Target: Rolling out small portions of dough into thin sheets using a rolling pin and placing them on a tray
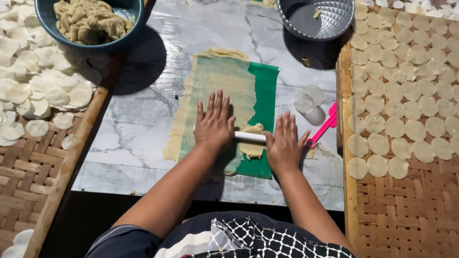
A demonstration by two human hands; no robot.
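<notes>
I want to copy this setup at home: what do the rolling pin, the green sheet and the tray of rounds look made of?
Rolling pin: probably plastic, smooth white. Green sheet: thin plastic film, apparently; edge torn. Tray: woven bamboo, by its basket-weave strips.

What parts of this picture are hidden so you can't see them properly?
- Head view: both ends of the white rolling pin lie under the left hand and right hand.
- Blue bowl of dough scraps: cut off by the top edge.
- Silver mould: top cut off by the edge.
- Pink tool: its lower end sits behind the right hand.
</notes>
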